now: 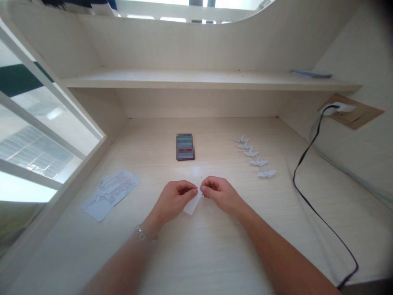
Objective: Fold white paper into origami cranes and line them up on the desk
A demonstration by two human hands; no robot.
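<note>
Between my hands is a small piece of folded white paper (192,205), its lower end pointing down toward me. My left hand (178,198) pinches its upper left edge between thumb and fingers. Close beside it, my right hand (219,194) is closed in a pinch at the paper's upper right tip. The fingers hide the upper part of the folds. To the right, several white paper cranes (258,162) stand in a slanting row on the desk.
Loose printed sheets (118,188) lie at the left. A small dark pixelated object (185,146) rests beyond my hands. A black cable (310,205) runs from the wall socket (353,110) down the right side. A shelf (199,80) spans the back, with a flat item (311,74) on it.
</note>
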